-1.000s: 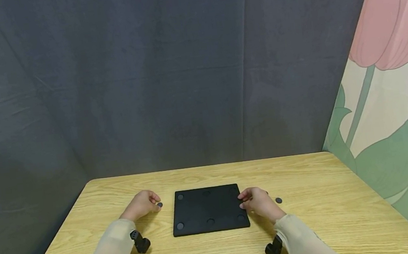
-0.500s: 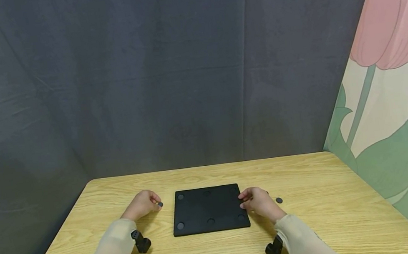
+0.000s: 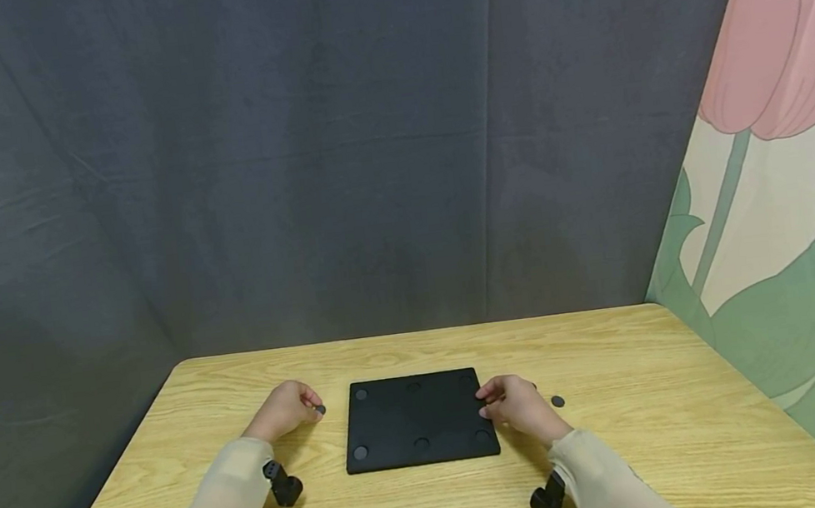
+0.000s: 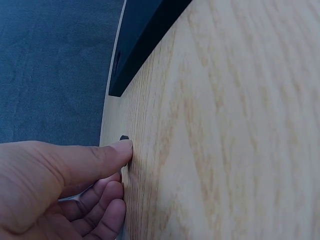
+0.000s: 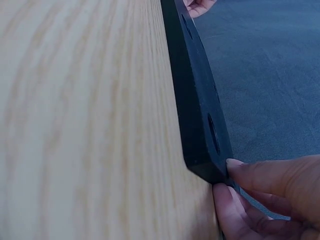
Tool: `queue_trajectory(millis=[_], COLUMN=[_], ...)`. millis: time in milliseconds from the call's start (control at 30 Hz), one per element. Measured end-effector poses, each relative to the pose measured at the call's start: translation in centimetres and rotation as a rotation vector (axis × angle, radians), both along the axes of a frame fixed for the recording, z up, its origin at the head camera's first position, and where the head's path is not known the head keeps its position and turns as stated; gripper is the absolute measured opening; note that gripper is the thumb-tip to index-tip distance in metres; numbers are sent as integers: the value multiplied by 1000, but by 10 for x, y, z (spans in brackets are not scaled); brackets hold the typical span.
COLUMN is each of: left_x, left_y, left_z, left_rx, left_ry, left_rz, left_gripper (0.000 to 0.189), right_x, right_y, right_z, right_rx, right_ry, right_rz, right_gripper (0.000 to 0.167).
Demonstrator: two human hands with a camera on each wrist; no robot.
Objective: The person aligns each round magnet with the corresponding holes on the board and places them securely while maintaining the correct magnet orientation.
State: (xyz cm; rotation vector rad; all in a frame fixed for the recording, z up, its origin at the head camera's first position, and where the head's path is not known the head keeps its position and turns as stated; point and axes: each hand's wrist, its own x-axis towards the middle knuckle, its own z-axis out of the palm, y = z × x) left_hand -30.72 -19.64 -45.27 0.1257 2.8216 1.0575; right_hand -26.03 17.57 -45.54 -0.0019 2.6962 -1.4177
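Note:
A flat black rectangular board (image 3: 418, 416) with round recesses along its near and far edges lies on the wooden table. Lighter grey discs sit in its two left recesses, a far disc (image 3: 361, 394) and a near disc (image 3: 360, 452). Left of the board, my left hand (image 3: 283, 409) pinches a small dark disc (image 4: 124, 137) between thumb and fingers, low over the tabletop; the thumb covers most of it. At the board's right edge, my right hand (image 3: 517, 406) holds the side, thumb on the upper edge and a fingertip against the side wall. One recess (image 5: 214, 132) near that hand looks hollow.
A loose dark disc (image 3: 558, 401) lies on the table (image 3: 661, 426) right of the right hand. Another dark disc (image 3: 534, 385) peeks out from behind that hand. A dark curtain (image 3: 323, 171) hangs along the table's far edge, and a tulip-patterned wall covering (image 3: 787, 202) stands at the right.

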Motion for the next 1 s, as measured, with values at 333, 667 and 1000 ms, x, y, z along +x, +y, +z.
queue_trajectory(millis=[333,667,1000], left_x=[2,2,4], left_y=[2,8,24], left_z=[2,7,19], left_rx=[-17,1,13], left_ry=[3,31,55], left_rz=[7,-16,-59], left_gripper=[8,8,5], right_x=[1,-1,0], right_y=[-1,-1,0], right_z=[0,-2,-2], right_rx=[14,6,6], right_ry=[9,7,0], right_rz=[-1,3,3], right_gripper=[19,19,19])
